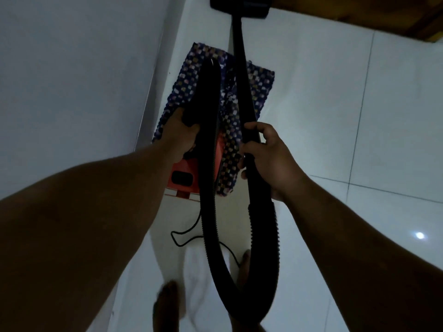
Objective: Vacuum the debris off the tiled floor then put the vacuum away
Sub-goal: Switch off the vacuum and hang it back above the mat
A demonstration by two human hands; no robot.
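A red and black vacuum body (191,173) hangs above the floor, my left hand (179,133) gripping its black top handle. My right hand (268,156) is closed around the black wand (242,75). The wand runs up to the black floor head (239,6), which sits at the top of the view. A ribbed black hose (263,248) loops down from the body and back up to the wand. The thin power cord (189,233) trails on the white tiled floor (347,116). No debris is visible in the dim light.
A blue patterned mat (259,87) lies on the tiles under the vacuum, beside a pale wall (72,68) on the left. Brown wooden furniture (383,13) fills the top right corner. My bare feet (167,305) stand on the tiles at the bottom.
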